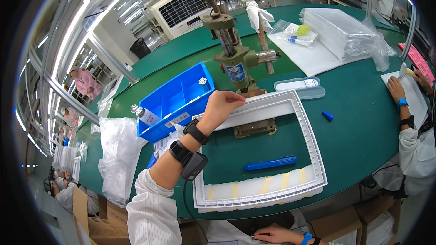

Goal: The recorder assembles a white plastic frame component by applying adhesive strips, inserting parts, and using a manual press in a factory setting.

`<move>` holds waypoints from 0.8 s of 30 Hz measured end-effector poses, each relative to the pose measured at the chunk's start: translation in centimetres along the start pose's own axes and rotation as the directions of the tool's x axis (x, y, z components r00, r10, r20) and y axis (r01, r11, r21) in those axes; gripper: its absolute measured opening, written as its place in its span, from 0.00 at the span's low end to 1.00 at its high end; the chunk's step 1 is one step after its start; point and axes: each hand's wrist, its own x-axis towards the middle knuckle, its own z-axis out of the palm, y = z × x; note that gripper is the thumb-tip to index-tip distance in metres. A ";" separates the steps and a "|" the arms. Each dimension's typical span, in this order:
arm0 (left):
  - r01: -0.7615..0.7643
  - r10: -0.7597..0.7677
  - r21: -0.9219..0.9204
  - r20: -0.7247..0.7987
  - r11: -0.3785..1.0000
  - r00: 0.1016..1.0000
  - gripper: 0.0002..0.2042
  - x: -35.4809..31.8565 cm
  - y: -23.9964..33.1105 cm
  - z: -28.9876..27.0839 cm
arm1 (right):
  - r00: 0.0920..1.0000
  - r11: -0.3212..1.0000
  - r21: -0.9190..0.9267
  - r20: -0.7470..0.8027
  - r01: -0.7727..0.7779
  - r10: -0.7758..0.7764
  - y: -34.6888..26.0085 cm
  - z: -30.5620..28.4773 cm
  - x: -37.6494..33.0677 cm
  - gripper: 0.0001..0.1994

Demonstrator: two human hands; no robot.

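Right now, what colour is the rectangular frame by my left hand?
The frame is white; it shows best in the head view.

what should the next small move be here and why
Probably raise the bare right hand to steady the near side of the white, rectangular, slotted frame. The bare left hand has its fingertips pinched together at the frame's far side, while the right hand is low, past the near edge of the smooth green tabletop, leaving the near side unheld.
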 end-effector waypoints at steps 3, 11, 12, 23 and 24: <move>0.014 -0.014 -0.010 -0.013 1.000 1.000 0.09 -0.3 -0.4 0.0 | 1.000 1.000 -0.014 -0.010 0.011 -0.011 -0.1 0.2 0.3 0.17; -0.047 0.051 0.054 -0.074 0.997 0.996 0.10 -0.9 -0.2 0.3 | 0.986 0.995 0.014 0.138 -0.098 0.095 1.2 -0.3 0.7 0.15; -0.044 0.048 0.052 -0.073 0.998 0.996 0.10 -0.9 -0.2 0.3 | 0.991 0.997 0.019 0.106 -0.079 0.077 1.2 -0.2 0.6 0.15; 0.154 -0.153 -0.061 0.025 0.986 0.988 0.09 -0.4 -0.2 -0.1 | 0.984 0.989 0.042 0.117 -0.141 0.136 0.6 -0.5 1.0 0.15; 0.152 -0.151 -0.063 0.031 0.986 0.988 0.09 -0.3 0.0 -0.1 | 0.985 0.990 0.038 0.117 -0.134 0.128 0.7 -0.5 0.9 0.15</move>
